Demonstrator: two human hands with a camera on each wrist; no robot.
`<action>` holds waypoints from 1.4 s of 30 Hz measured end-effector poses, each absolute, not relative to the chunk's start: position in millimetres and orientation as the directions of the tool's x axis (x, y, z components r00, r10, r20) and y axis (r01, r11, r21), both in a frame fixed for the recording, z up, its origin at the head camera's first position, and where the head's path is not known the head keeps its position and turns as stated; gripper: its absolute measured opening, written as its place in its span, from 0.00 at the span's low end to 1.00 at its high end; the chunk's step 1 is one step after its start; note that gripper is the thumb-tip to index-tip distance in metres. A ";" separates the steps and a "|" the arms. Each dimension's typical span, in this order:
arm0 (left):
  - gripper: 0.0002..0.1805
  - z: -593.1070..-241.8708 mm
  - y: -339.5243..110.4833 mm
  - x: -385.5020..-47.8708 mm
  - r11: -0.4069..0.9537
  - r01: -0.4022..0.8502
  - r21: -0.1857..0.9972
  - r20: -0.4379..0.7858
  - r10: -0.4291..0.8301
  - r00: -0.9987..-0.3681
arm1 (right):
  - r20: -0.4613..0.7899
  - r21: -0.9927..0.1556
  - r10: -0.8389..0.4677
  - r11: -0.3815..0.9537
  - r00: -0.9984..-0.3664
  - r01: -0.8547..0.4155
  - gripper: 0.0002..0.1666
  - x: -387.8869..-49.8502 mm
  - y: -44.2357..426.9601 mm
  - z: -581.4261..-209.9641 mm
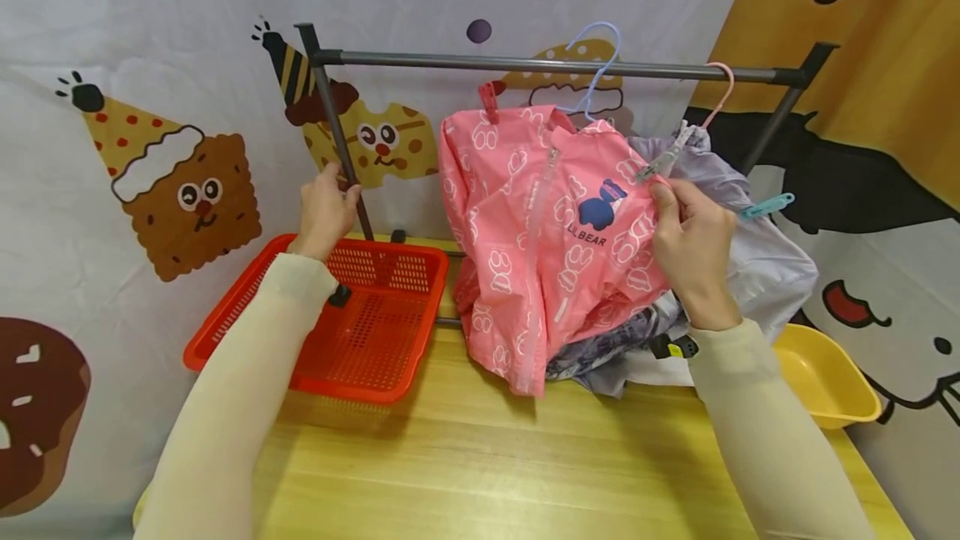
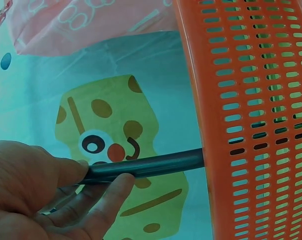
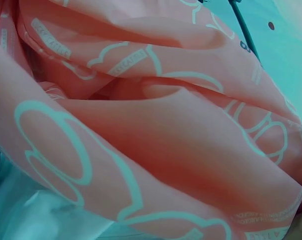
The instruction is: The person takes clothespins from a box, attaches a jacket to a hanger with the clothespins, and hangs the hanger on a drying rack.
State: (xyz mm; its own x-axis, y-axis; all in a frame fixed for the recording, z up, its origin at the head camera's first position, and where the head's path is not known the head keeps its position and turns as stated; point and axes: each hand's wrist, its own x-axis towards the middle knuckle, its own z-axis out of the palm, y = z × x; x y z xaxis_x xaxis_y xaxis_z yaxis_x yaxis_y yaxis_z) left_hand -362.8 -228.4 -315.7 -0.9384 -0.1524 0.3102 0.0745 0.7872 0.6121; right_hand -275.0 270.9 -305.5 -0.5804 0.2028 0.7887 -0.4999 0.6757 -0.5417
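My left hand [image 1: 326, 211] holds the rack's left upright post [image 1: 341, 136]; in the left wrist view the thumb and fingers [image 2: 108, 205] close around the dark tube [image 2: 151, 165]. A pink jacket [image 1: 517, 223] with white outlines and a blue bear hangs from a blue hanger [image 1: 600, 65]. My right hand [image 1: 697, 244] pinches its cloth below the shoulder on the right. Pale clothespin [image 1: 667, 158] sits at that shoulder, just above the hand; a red clothespin [image 1: 489, 100] clips the other shoulder. Pink folds [image 3: 155, 145] fill the right wrist view, where the hand barely shows at the right edge.
A red perforated basket [image 1: 431, 315] stands at the left of the wooden table [image 1: 480, 457]. Behind the jacket, a grey garment [image 1: 772, 265] with a teal clothespin [image 1: 768, 205] hangs from a pink hanger [image 1: 723, 90]. A yellow basin [image 1: 832, 382] stands at right.
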 end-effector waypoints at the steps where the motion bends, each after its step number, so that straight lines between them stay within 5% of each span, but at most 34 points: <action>1: 0.21 -315.5 -228.3 -363.0 0.788 0.074 0.611 0.310 -0.152 -0.939 | 0.793 -0.532 0.195 0.684 -0.577 -0.500 0.19 -275.1 269.9 -304.7; 42: 0.21 -310.1 -230.4 -355.3 0.766 0.061 0.640 0.291 -0.168 -0.942 | 0.735 -0.502 0.087 0.736 -0.672 -0.454 0.19 -267.3 260.1 -325.3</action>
